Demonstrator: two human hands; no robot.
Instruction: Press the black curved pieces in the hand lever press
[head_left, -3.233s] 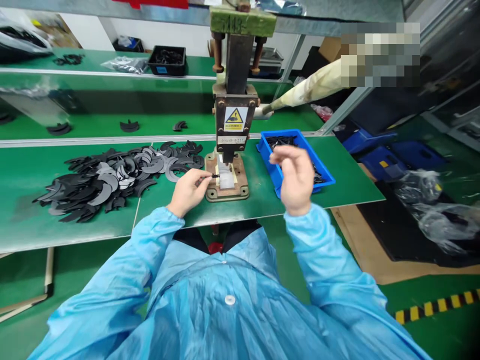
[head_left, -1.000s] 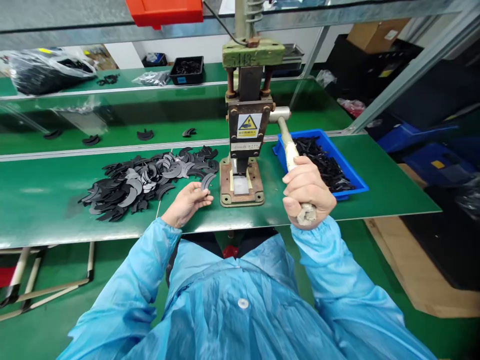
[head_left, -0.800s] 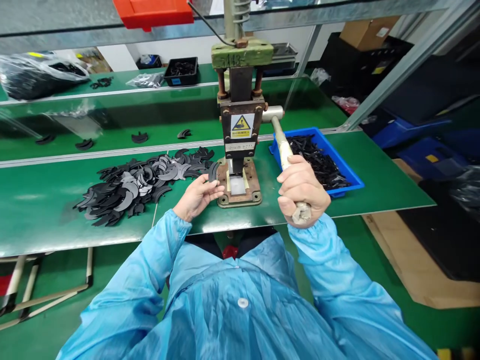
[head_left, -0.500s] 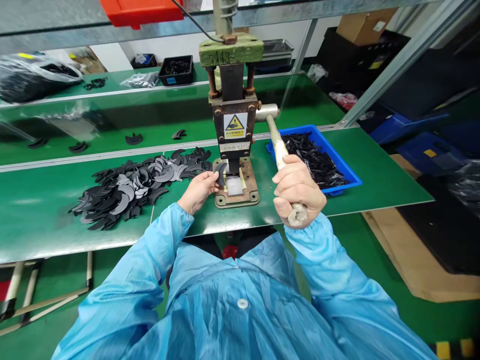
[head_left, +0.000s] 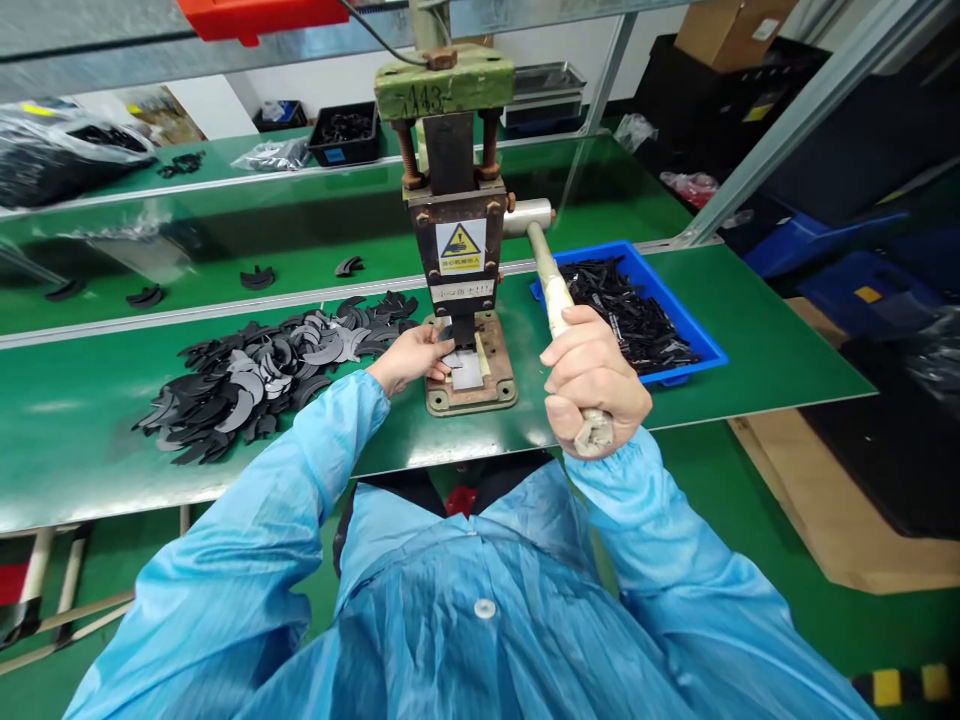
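A hand press point(head_left: 454, 246) with a yellow warning label stands on the green bench. My right hand point(head_left: 592, 382) is wrapped around the lower end of the press lever point(head_left: 550, 280), which slants down toward me. My left hand point(head_left: 411, 358) reaches to the press base point(head_left: 493, 387) and pinches a dark crescent piece point(head_left: 444, 335) at the white pad under the ram. A heap of black crescent pieces point(head_left: 262, 365) lies just left of that hand.
A blue tray point(head_left: 697, 342) filled with black strips sits right of the press. A raised green shelf point(head_left: 225, 240) behind carries a few loose crescents, a black bin point(head_left: 343, 132) and plastic bags. Blue crates point(head_left: 847, 270) stand on the floor to the right.
My left hand picked a crescent piece from beside the heap and carried it right, onto the press base under the ram. My right hand took the lever and keeps hold of it.
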